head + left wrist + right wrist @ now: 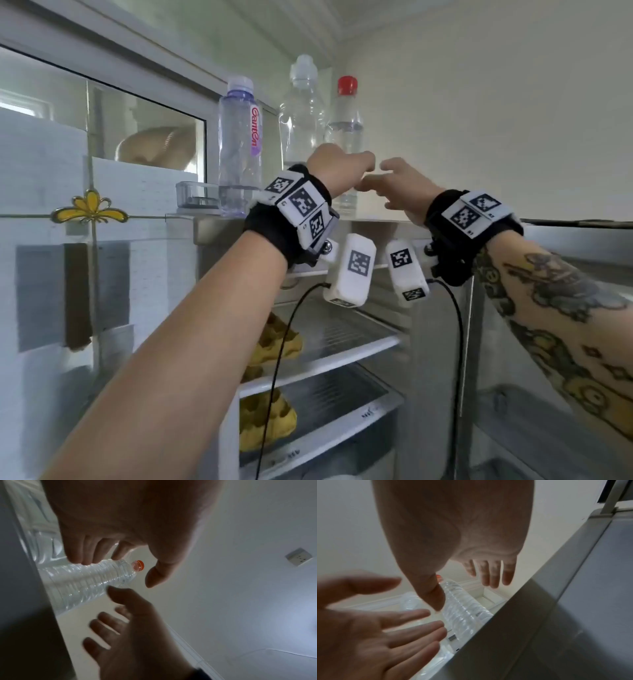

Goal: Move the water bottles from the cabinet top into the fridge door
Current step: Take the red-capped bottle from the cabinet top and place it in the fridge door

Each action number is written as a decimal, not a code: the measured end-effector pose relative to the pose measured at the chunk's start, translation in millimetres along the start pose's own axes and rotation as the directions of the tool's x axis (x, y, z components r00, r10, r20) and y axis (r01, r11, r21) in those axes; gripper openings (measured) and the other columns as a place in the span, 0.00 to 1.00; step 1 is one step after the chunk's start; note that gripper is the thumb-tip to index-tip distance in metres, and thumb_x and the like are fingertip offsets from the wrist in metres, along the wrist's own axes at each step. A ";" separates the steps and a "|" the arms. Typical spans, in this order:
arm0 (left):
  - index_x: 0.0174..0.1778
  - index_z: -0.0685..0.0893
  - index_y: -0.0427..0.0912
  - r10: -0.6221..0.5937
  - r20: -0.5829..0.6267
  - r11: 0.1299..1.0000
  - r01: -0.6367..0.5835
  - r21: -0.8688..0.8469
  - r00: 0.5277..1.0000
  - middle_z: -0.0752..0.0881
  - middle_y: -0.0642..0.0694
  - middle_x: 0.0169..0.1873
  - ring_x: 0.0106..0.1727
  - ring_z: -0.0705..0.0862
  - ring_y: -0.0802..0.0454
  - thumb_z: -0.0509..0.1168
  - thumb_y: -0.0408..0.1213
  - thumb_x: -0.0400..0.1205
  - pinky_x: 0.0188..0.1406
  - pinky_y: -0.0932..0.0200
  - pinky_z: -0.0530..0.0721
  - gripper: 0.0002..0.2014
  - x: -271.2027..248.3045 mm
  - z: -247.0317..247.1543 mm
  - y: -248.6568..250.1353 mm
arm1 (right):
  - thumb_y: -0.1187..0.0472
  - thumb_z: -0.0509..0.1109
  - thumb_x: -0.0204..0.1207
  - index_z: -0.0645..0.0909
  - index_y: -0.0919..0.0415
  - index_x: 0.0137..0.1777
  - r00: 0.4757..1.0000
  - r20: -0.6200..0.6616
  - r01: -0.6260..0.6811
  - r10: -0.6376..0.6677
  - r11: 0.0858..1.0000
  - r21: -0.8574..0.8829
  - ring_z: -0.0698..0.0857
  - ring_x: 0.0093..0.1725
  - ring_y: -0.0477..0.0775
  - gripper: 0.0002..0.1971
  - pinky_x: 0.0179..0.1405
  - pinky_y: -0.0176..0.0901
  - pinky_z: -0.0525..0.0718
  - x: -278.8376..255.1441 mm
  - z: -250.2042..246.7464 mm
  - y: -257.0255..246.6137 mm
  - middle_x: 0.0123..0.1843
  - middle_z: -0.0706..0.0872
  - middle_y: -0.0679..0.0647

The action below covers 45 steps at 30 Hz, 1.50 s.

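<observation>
Three water bottles stand on the cabinet top (pixel 371 218): a purple-capped labelled bottle (pixel 239 144), a tall clear white-capped bottle (pixel 301 109) and a ribbed red-capped bottle (pixel 346 113). Both hands are raised in front of the red-capped bottle. My left hand (pixel 346 171) is open, its fingers (pixel 82 555) spread just by the ribbed bottle (pixel 82 580) and the thumb apart from it. My right hand (pixel 400 185) is open too, with the bottle (pixel 462 609) between its thumb and fingers (pixel 491 574) but no grip. Neither hand holds anything.
A small clear container (pixel 197 195) sits left of the purple-capped bottle. Below, the open fridge shows wire-lined shelves (pixel 342 346) with yellow cartons (pixel 270 421). The fridge door (pixel 555 260) stands open at right. A glass-fronted cabinet (pixel 102 137) is on the left.
</observation>
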<state>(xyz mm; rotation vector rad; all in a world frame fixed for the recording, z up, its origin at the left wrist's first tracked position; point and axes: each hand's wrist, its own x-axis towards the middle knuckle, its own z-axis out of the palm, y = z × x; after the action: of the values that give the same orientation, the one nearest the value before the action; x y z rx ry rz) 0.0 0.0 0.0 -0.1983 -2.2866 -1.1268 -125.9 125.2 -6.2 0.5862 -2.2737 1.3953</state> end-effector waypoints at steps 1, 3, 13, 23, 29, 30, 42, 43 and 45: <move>0.35 0.72 0.41 0.004 0.006 1.000 -0.004 -0.012 1.000 0.72 0.49 0.28 0.30 0.72 0.55 0.61 0.47 0.78 0.28 0.63 0.68 0.13 -1.5 -0.3 -1.4 | 0.39 0.78 0.49 0.63 0.57 0.81 0.999 0.044 -0.021 0.022 0.999 -0.023 0.78 0.67 0.54 0.57 0.56 0.50 0.80 1.1 4.2 -1.6 0.72 0.78 0.56; 0.32 0.70 0.43 -0.002 0.017 1.000 0.002 -0.003 1.000 0.74 0.49 0.29 0.32 0.74 0.55 0.60 0.47 0.79 0.29 0.64 0.71 0.14 10.5 1.6 -7.8 | 0.38 0.80 0.47 0.61 0.56 0.82 0.990 0.131 -0.049 0.054 0.998 -0.034 0.78 0.68 0.54 0.60 0.54 0.48 0.79 7.9 12.5 -1.7 0.73 0.78 0.55; 0.37 0.72 0.39 0.022 0.029 1.000 -0.023 0.017 0.999 0.76 0.48 0.36 0.39 0.77 0.53 0.58 0.48 0.81 0.35 0.64 0.74 0.15 14.9 9.9 -10.9 | 0.58 0.73 0.76 0.80 0.55 0.53 0.991 0.112 0.081 -0.071 0.993 -0.088 0.81 0.40 0.50 0.08 0.46 0.47 0.82 2.4 23.2 -10.9 0.42 0.83 0.53; 0.53 0.78 0.38 0.037 -0.059 0.999 -0.036 0.012 0.998 0.79 0.47 0.42 0.41 0.77 0.52 0.59 0.52 0.79 0.28 0.64 0.67 0.19 9.8 28.7 4.5 | 0.43 0.80 0.54 0.77 0.63 0.61 0.986 -0.104 0.114 -0.130 0.983 -0.143 0.82 0.43 0.54 0.37 0.52 0.59 0.87 -30.4 -8.1 -13.5 0.40 0.82 0.51; 0.74 0.65 0.40 0.093 -0.076 0.984 -0.103 -0.143 0.993 0.78 0.44 0.64 0.58 0.82 0.46 0.62 0.56 0.72 0.49 0.56 0.82 0.37 0.4 68.2 28.1 | 0.39 0.80 0.51 0.78 0.56 0.65 0.962 -0.220 0.111 -0.161 0.968 -0.227 0.88 0.52 0.53 0.41 0.51 0.51 0.87 -81.6 -54.8 -0.1 0.54 0.89 0.52; 0.73 0.65 0.40 0.122 -0.069 0.977 -0.131 -0.165 0.990 0.78 0.46 0.61 0.56 0.82 0.48 0.62 0.55 0.73 0.45 0.59 0.81 0.35 -2.4 77.5 31.5 | 0.41 0.81 0.54 0.78 0.55 0.64 0.961 -0.231 0.096 -0.150 0.969 -0.229 0.88 0.53 0.52 0.38 0.52 0.51 0.87 -93.0 -63.5 7.0 0.55 0.89 0.52; 0.58 0.81 0.46 0.264 0.296 0.937 -0.172 -0.305 0.918 0.89 0.53 0.49 0.48 0.88 0.56 0.76 0.59 0.55 0.52 0.56 0.87 0.36 -63.7 231.3 10.4 | 0.51 0.85 0.58 0.77 0.53 0.65 0.941 -0.298 -0.267 0.159 0.891 -0.368 0.85 0.52 0.46 0.34 0.50 0.45 0.85 -218.6 -118.2 131.6 0.54 0.87 0.44; 0.58 0.80 0.46 0.254 0.329 0.939 -0.151 -0.308 0.909 0.89 0.53 0.49 0.48 0.88 0.55 0.77 0.58 0.55 0.52 0.56 0.87 0.36 -67.2 244.2 4.5 | 0.50 0.85 0.57 0.77 0.53 0.64 0.930 -0.311 -0.309 0.195 0.873 -0.378 0.86 0.55 0.49 0.34 0.53 0.48 0.85 -226.1 -119.8 142.1 0.56 0.88 0.46; 0.57 0.82 0.47 0.238 0.393 0.942 -0.113 -0.316 0.888 0.89 0.52 0.49 0.48 0.88 0.55 0.77 0.58 0.53 0.52 0.54 0.88 0.36 -75.5 266.5 -7.0 | 0.53 0.85 0.61 0.77 0.57 0.60 0.903 -0.332 -0.398 0.272 0.821 -0.409 0.84 0.54 0.53 0.29 0.44 0.44 0.82 -240.4 -120.5 157.0 0.55 0.86 0.50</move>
<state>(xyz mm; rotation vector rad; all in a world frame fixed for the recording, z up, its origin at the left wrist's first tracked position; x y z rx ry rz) -55.3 208.3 -174.1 -0.8275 -2.3935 -1.4224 2.2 331.7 -200.8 -0.1633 -2.4413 0.9201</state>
